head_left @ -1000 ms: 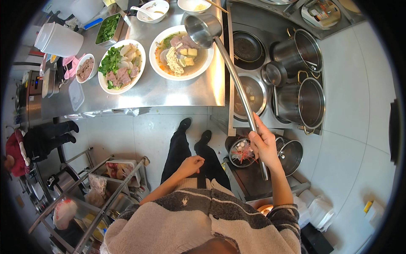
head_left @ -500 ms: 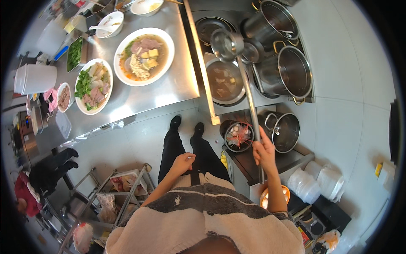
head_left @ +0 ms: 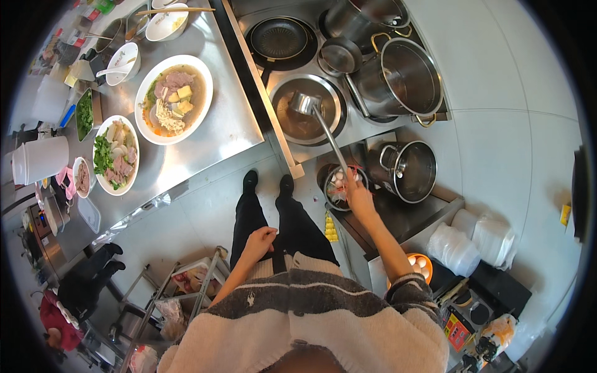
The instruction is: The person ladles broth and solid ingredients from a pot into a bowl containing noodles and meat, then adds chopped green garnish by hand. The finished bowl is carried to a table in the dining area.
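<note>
While clamped, right hand (head_left: pixel 358 195): on long silver steel ladle (head_left: pixel 305 104), dipped in round silver steel pan (head_left: pixel 334 103).
Left hand (head_left: pixel 259 242): half-curled, apart.

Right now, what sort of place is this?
Probably a restaurant or other commercial kitchen: a stainless-steel counter with a large white soup bowl, a deep steel pot, and a long-handled ladle in the right hand.

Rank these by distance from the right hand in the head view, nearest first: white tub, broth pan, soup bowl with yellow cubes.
From the right hand, gripping the ladle:
1. Broth pan: on the stove, ahead and slightly left.
2. Soup bowl: on the counter, farther left.
3. White tub: far left.
</note>
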Demonstrator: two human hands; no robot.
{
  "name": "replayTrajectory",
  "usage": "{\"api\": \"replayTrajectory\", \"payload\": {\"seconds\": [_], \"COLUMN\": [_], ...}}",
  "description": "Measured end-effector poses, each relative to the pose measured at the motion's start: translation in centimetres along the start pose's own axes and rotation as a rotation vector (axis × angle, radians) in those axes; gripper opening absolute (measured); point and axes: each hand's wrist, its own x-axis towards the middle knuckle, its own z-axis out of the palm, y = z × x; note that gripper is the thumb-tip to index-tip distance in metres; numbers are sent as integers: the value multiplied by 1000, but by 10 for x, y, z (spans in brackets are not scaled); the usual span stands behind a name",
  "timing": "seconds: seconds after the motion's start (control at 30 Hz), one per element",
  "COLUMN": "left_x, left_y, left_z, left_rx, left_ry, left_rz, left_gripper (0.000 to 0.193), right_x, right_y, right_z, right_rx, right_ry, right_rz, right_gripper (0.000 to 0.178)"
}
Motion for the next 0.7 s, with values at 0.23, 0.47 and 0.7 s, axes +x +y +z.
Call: {"api": "replayTrajectory", "payload": {"seconds": [0.23, 0.47, 0.7], "left_x": [6, 6, 7], "left_y": [-1, -3, -1], "left_z": [2, 3, 6], "left_rx": [-51, -37, -100], "left_ry": [44, 59, 58], "left_rz": [41, 24, 23], "left_gripper": [24, 25, 25], "right_x": [17, 23, 55], "right_y": [-2, 5, 21], "right_z": [-40, -55, -67], "right_rx": [19, -19, -127], "right_ry": [-11, -47, -47], "right_rz": [9, -47, -56], "right_gripper": [65, 62, 59]}}
